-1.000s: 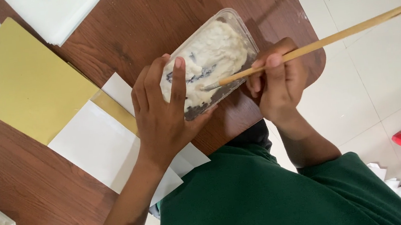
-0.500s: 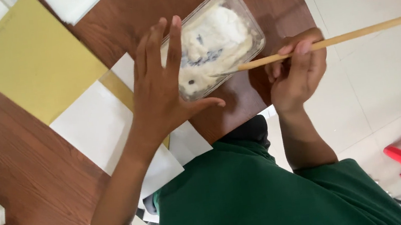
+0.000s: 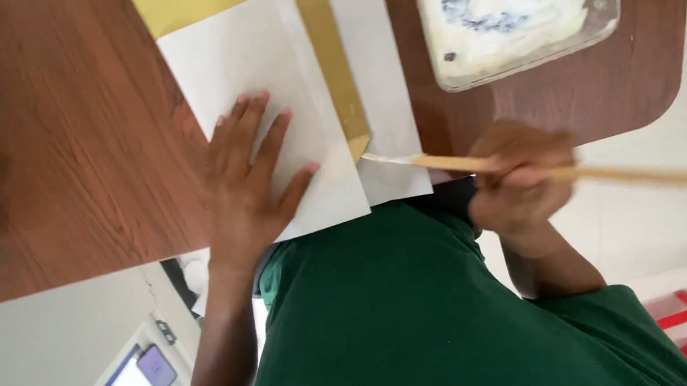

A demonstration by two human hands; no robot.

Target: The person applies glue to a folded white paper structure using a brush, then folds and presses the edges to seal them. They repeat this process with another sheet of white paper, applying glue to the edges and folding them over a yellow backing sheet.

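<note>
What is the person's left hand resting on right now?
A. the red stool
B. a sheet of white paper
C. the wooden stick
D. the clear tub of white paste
B: the left hand lies flat with fingers spread on the white paper, while the clear tub sits apart at the table's far side and the right hand grips the stick.

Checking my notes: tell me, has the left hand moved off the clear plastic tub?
Yes. The left hand left the clear plastic tub and now presses the white paper sheet.
</note>
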